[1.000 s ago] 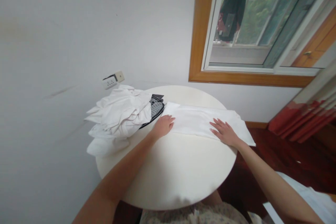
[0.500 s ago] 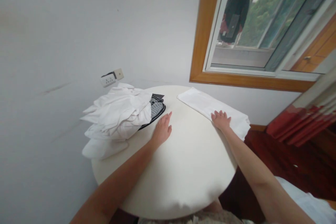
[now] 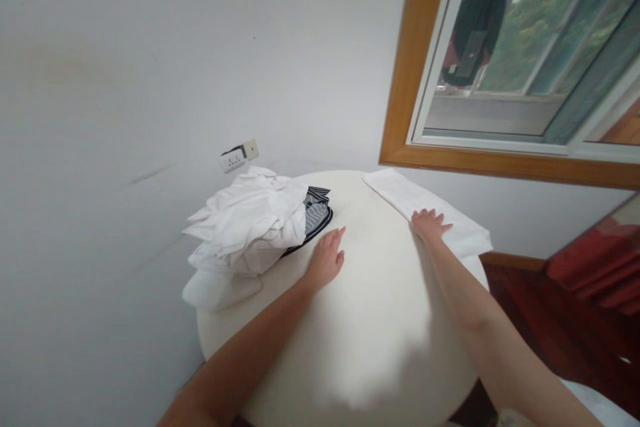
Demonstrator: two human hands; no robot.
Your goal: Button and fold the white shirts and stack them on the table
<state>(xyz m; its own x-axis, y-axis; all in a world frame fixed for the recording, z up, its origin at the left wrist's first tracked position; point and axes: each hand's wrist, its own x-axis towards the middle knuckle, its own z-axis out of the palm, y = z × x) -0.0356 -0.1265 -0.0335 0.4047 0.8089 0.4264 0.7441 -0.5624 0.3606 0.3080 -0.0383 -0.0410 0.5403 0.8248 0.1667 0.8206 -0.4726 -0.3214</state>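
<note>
Okay, right hand (image 3: 431, 224) spread on the folded white cloth (image 3: 425, 199), left hand (image 3: 325, 261) spread beside the rumpled white pile (image 3: 253, 217).

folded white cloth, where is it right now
In the head view, the folded white cloth lies on the far right of the round table, below the window frame, with the right hand on its near edge.

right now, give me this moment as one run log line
left hand: open, near striped cloth | right hand: on folded white cloth | crumpled white cloth: on table, left side
</note>
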